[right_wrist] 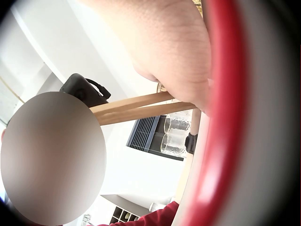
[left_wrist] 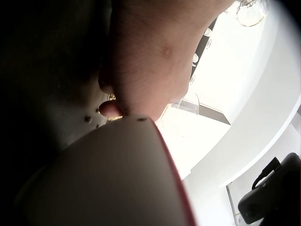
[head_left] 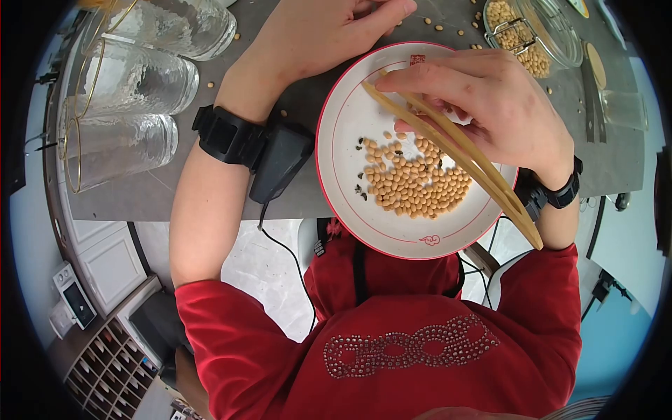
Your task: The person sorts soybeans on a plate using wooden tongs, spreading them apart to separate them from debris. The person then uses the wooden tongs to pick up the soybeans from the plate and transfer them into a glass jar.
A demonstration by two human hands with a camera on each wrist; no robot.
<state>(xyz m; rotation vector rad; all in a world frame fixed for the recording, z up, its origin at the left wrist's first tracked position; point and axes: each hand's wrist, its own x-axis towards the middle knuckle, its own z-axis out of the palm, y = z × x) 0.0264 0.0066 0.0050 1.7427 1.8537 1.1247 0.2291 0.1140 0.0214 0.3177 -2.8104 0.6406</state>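
Wooden tongs [head_left: 514, 210] are gripped in my right hand [head_left: 504, 105], their tips over the upper part of a white plate [head_left: 343, 147] with a red rim. Pale round beans [head_left: 420, 185] lie in a loose group on that plate, with small dark bits [head_left: 360, 190] mostly along their left side. Beyond the plate's upper left edge is my left hand [head_left: 329, 31], thumb extended and other fingers partly cut off by the frame; I see nothing held in it. In the right wrist view, the tongs [right_wrist: 136, 110] extend from the right hand [right_wrist: 174, 52]. The plate [left_wrist: 113, 169] hides part of the left wrist view.
Several clear glasses [head_left: 140, 80] with gold rims lie at the left. An open glass jar [head_left: 553, 35] of beans is at the upper right, near a small clear cup [head_left: 625, 110]. Loose beans [head_left: 439, 28] dot the grey table [head_left: 133, 199]. A cable [head_left: 294, 259] hangs from the left wrist device.
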